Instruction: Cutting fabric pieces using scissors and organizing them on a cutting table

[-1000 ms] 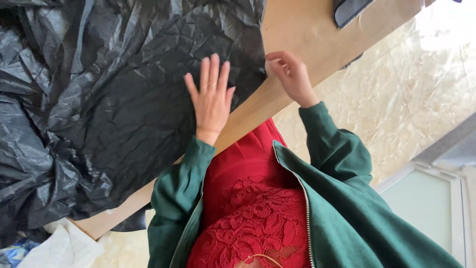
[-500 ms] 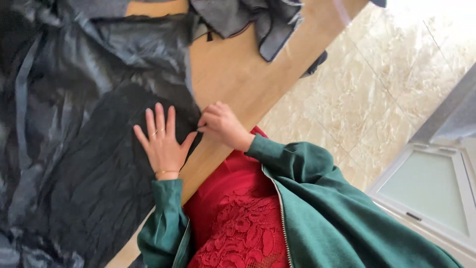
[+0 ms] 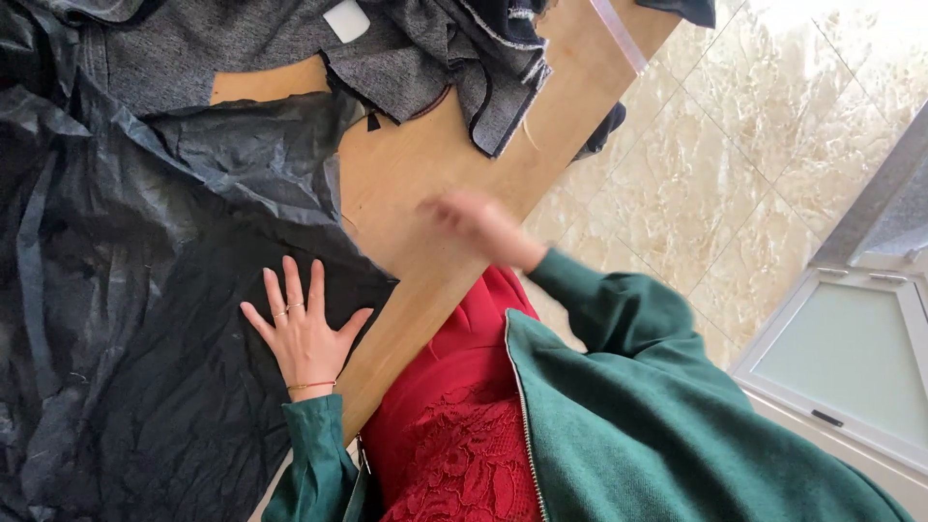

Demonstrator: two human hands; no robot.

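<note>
Left hand (image 3: pixel 304 333) lies flat, fingers spread, on crinkled black fabric (image 3: pixel 145 319) covering the table (image 3: pixel 435 184). Right hand (image 3: pixel 478 227) hovers above bare wood, too blurred to tell its grip. Grey cloth (image 3: pixel 425 48) runs off the top edge.

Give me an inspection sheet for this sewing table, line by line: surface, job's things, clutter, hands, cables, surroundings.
Surface: wooden table, bare strip between the fabrics.
Job's things: crinkled black sheet spread over the table's left part.
Clutter: grey knit fabric pieces heaped at the far edge; a clear ruler near the corner.
Hands: left hand flat on the black sheet, fingers spread; right hand motion-blurred above the bare wood, holding nothing that can be made out.
Cables: nothing seen.
Surroundings: beige marble-pattern floor tiles; white framed panel at lower right.
</note>
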